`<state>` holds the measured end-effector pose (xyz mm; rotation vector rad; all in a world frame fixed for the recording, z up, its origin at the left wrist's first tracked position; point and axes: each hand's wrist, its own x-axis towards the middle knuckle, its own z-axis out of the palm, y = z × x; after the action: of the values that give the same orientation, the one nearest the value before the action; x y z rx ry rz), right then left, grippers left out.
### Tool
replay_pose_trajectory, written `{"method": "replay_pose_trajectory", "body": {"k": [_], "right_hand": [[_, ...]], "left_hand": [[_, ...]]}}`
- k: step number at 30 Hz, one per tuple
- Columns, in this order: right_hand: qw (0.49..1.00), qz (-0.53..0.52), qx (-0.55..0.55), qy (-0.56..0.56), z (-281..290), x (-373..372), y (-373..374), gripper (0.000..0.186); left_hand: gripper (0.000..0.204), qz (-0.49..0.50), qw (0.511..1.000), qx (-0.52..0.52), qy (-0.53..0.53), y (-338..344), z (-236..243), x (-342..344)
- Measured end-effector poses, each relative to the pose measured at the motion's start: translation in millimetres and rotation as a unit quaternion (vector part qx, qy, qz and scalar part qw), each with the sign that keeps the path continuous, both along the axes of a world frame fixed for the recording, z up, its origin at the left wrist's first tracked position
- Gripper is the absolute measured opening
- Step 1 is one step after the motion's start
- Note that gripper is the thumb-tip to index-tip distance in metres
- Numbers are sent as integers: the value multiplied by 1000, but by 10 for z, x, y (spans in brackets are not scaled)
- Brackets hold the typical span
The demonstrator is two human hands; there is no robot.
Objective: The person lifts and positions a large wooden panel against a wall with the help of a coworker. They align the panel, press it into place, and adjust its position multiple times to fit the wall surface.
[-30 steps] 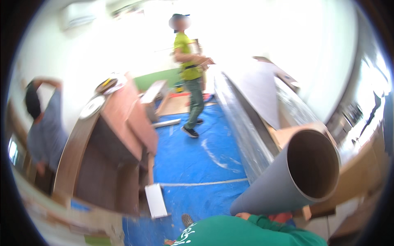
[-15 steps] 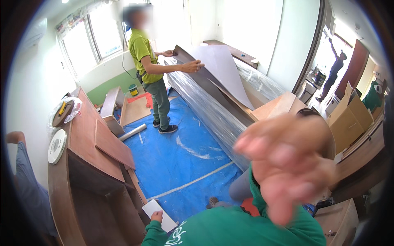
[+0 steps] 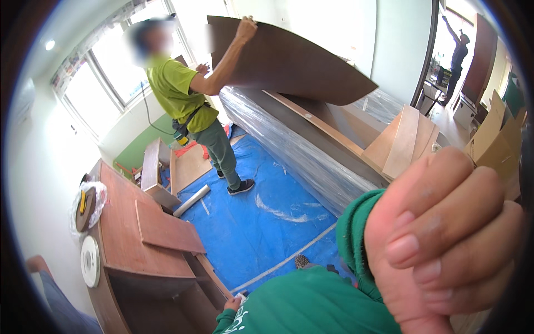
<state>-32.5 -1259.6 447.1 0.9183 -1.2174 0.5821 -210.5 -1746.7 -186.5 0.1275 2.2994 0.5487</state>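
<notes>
Close to the camera at the right, my right hand [image 3: 445, 239] is closed with the fingers curled in. Its palm side is hidden, so I cannot tell whether anything is in it. Low in the view, my left hand [image 3: 232, 303] pinches a white sheet [image 3: 241, 297], of which only a small edge shows beside my green shirt [image 3: 300, 306]. Just left of that hand is an open brown wooden cabinet [image 3: 167, 295]. Across the room, a co-worker in a lime shirt [image 3: 178, 89] holds up a large dark brown sheet [image 3: 289, 61] with both hands.
Blue sheeting [image 3: 261, 178] covers the floor. A long plastic-wrapped unit [image 3: 289, 145] runs diagonally beyond it. On the cabinet lie a loose panel [image 3: 169, 227] and a white roll [image 3: 90, 261]. A cardboard box [image 3: 498, 136] stands at right; another person [image 3: 457, 55] reaches up beyond the doorway.
My right hand has moved right and its fingers have curled closed. Less of the white sheet shows at my left hand. The co-worker has raised and turned the brown sheet.
</notes>
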Motion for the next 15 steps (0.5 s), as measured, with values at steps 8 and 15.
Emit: {"method": "replay_pose_trajectory", "body": {"k": [8,15], "right_hand": [[998,-59,-6,-30,7,-1222,717,22],[989,-139,7,-47,-141,-2375,875,22]], "left_hand": [[52,10,999,-37,-33,432,-363,-1141],[49,-69,996,1,-54,1060,-797,-2687]]}}
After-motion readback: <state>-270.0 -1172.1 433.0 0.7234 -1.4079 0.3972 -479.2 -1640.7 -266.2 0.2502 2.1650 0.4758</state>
